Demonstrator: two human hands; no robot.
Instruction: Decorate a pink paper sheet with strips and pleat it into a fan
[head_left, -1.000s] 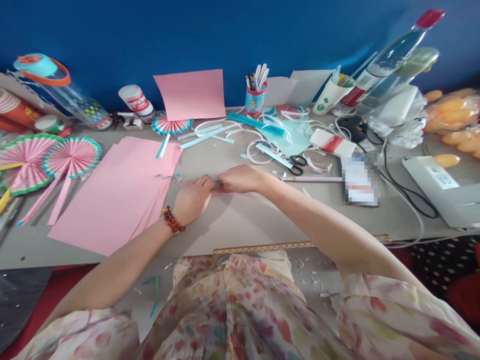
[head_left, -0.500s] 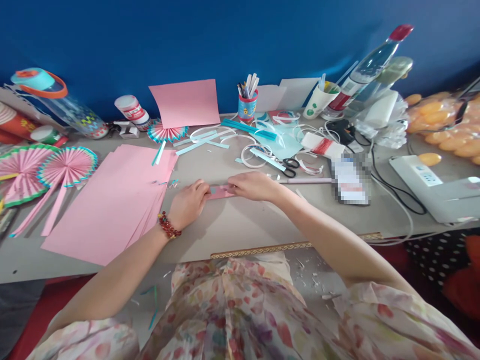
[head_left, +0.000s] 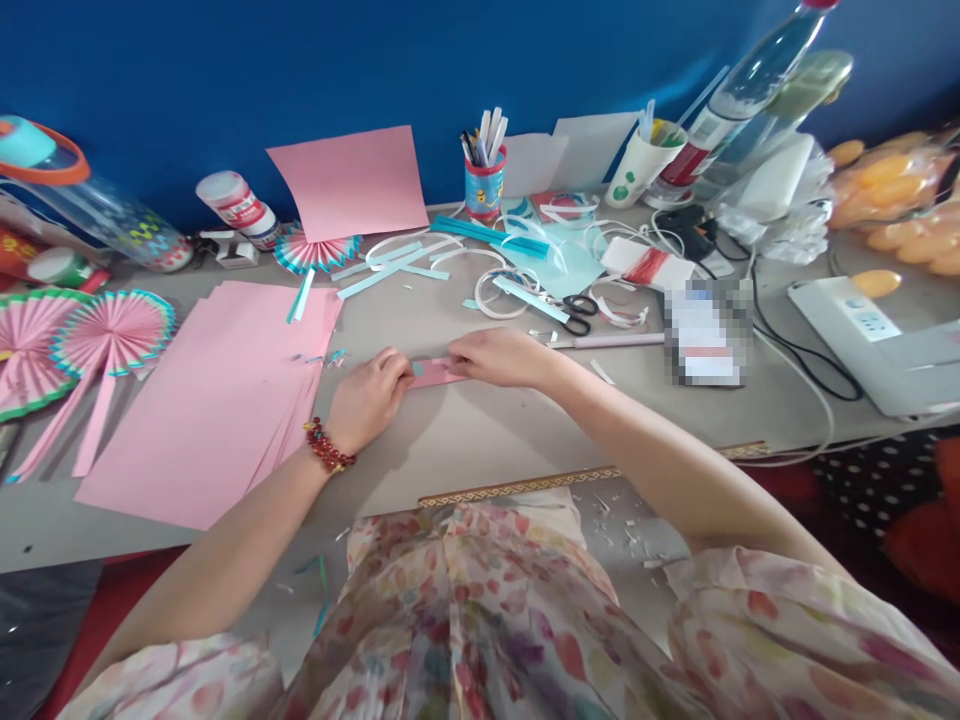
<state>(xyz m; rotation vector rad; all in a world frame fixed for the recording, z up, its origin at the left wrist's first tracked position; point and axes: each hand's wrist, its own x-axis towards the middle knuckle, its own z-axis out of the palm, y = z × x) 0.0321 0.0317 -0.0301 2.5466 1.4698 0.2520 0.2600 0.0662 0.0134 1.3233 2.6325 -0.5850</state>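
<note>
A small folded pink paper strip [head_left: 433,373] with a teal edge lies on the grey table [head_left: 487,440] in front of me. My left hand [head_left: 369,396], with a red bead bracelet at the wrist, pinches its left end with fingers closed. From the other side, my right hand [head_left: 501,356] presses and grips the right end, fingers together. The strip's middle shows between the two hands.
A stack of pink sheets [head_left: 217,390] lies at the left, with finished pleated fans [head_left: 105,330] beyond it. Scissors [head_left: 576,312], paper strips [head_left: 420,262], a pen cup [head_left: 484,185], a glue jar [head_left: 238,208], bottles, cables and a power strip [head_left: 870,330] crowd the back and right.
My hands were touching over the strip; they have drawn slightly apart, so the pink strip now shows between them. The camera view shifted a little.
</note>
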